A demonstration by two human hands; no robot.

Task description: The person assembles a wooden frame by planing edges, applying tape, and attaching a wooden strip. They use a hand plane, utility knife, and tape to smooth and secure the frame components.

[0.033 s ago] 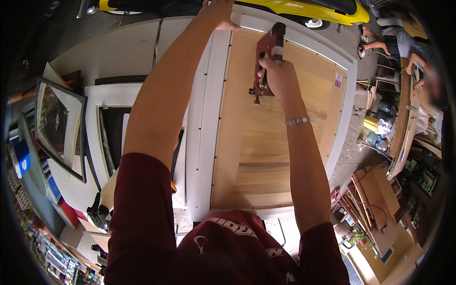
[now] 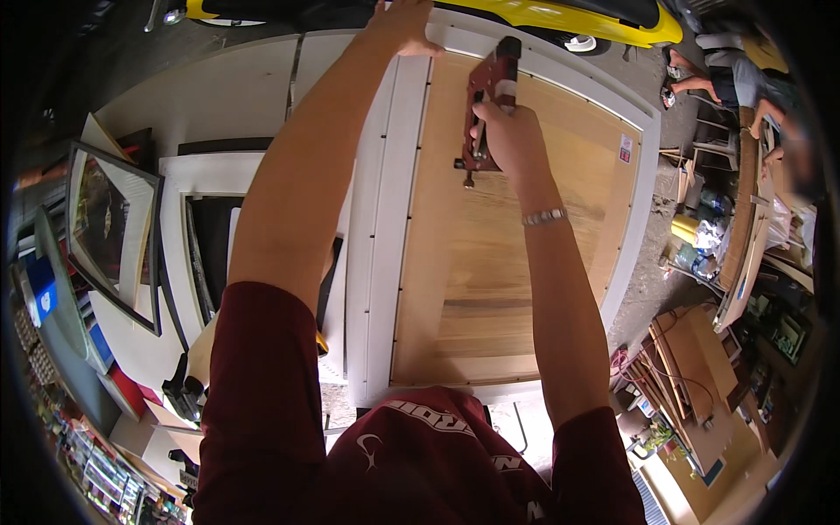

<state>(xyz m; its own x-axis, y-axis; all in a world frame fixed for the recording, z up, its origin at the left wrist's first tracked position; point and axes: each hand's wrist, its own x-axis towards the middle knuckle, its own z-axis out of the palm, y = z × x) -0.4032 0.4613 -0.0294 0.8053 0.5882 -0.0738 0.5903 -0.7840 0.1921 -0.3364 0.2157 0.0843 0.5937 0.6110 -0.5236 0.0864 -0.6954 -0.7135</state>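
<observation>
A large white picture frame (image 2: 385,219) lies face down with a plywood backing board (image 2: 499,262) set inside it. My right hand (image 2: 512,140) is closed around a red staple gun (image 2: 492,79), which is held nose-down on the board near its far edge. A metal bracelet sits on that wrist. My left hand (image 2: 404,22) reaches further out and rests flat on the far rail of the white frame, fingers spread, holding nothing. Small dark fasteners dot the board's left edge.
A black-framed picture (image 2: 109,232) leans at the left beside another white frame (image 2: 179,227). A yellow vehicle (image 2: 542,13) stands beyond the work. A seated person (image 2: 726,74) is at the upper right. Wood strips and boards (image 2: 691,367) pile at the right.
</observation>
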